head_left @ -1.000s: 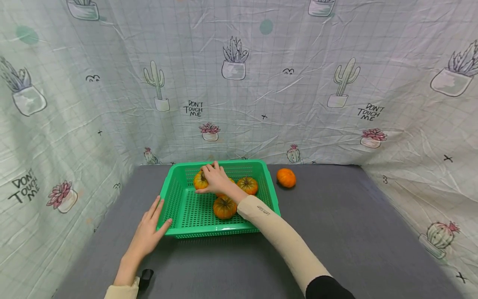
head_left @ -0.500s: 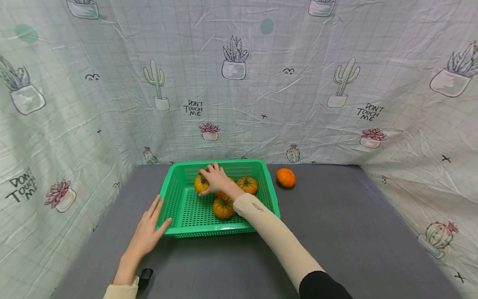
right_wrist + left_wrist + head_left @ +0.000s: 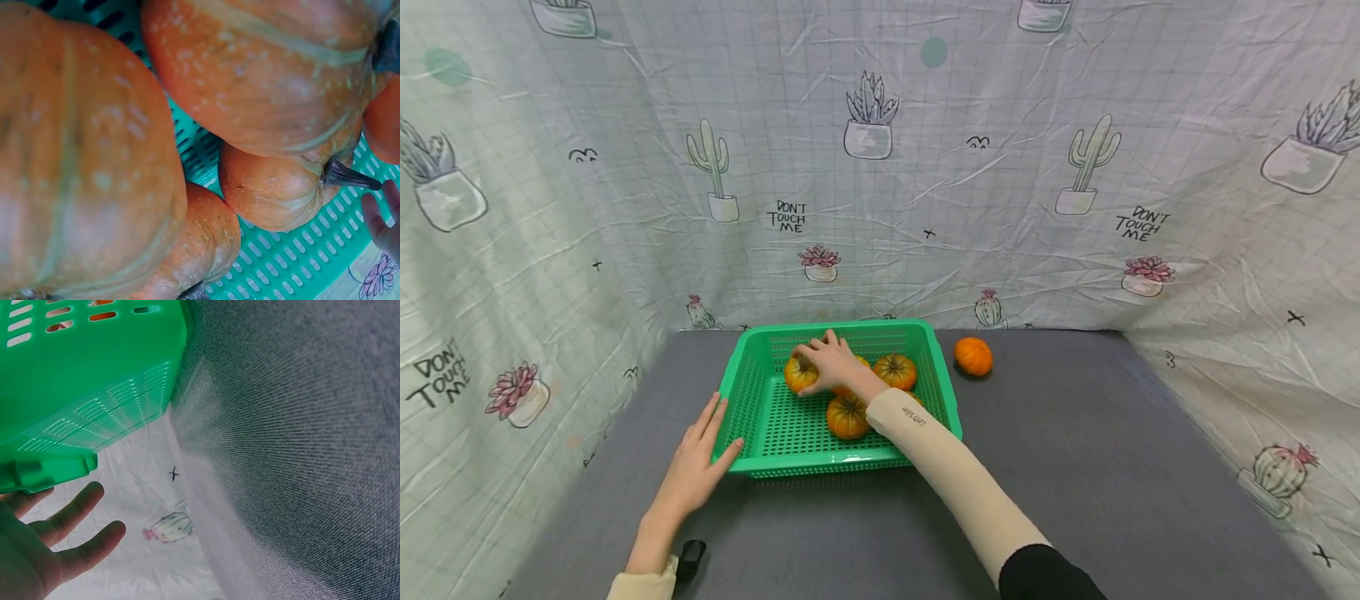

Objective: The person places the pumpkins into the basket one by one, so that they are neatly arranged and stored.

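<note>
Inside a green plastic basket (image 3: 775, 461) are several small orange pumpkins. My right hand (image 3: 835, 367) reaches in and grips the leftmost pumpkin (image 3: 797, 379), fingers bent over its top and thumb at its near side. One pumpkin (image 3: 847, 417) lies nearer the front, and another pumpkin (image 3: 895, 372) sits toward the right; others are partly hidden by my right arm. In the right wrist view, large pumpkins (image 3: 87, 156) fill the foreground, with fingertips (image 3: 375, 215) at the right edge. My left hand (image 3: 696, 467), fingers straight, rests against the basket's left rim.
On the grey table (image 3: 1075, 450), a single orange pumpkin (image 3: 973, 357) lies outside the basket, to its right. Behind and at the sides hangs a pale cloth (image 3: 925, 208) printed with cactus drawings. A black object (image 3: 690, 560) shows by my left wrist.
The leftmost pumpkin and my right hand on it have shifted slightly toward me within the basket. My left hand stays at the rim.
</note>
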`<state>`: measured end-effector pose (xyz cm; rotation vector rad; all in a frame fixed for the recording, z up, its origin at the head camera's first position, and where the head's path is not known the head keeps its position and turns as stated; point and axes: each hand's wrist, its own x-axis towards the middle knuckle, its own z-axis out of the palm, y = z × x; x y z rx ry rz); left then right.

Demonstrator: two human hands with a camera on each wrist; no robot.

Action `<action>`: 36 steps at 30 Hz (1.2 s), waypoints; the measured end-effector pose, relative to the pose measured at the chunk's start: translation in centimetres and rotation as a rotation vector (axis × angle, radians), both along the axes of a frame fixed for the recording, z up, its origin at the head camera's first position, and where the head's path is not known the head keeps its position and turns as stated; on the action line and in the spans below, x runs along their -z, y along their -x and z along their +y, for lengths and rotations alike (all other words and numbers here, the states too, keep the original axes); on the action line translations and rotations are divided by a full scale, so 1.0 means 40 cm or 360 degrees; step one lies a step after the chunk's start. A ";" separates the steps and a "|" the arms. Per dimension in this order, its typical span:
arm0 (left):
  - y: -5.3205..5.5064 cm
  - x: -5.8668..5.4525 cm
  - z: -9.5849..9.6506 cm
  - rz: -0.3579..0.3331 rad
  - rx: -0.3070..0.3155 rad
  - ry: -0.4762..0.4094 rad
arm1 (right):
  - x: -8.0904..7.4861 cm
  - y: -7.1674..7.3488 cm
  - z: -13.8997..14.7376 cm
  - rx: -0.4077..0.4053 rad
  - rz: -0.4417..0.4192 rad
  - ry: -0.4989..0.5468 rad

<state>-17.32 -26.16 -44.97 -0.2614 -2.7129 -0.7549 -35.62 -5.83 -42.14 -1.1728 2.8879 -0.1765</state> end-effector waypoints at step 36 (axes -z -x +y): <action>-0.003 0.000 0.004 -0.0001 0.0010 -0.0018 | -0.046 -0.021 0.017 -0.0031 0.0002 0.0014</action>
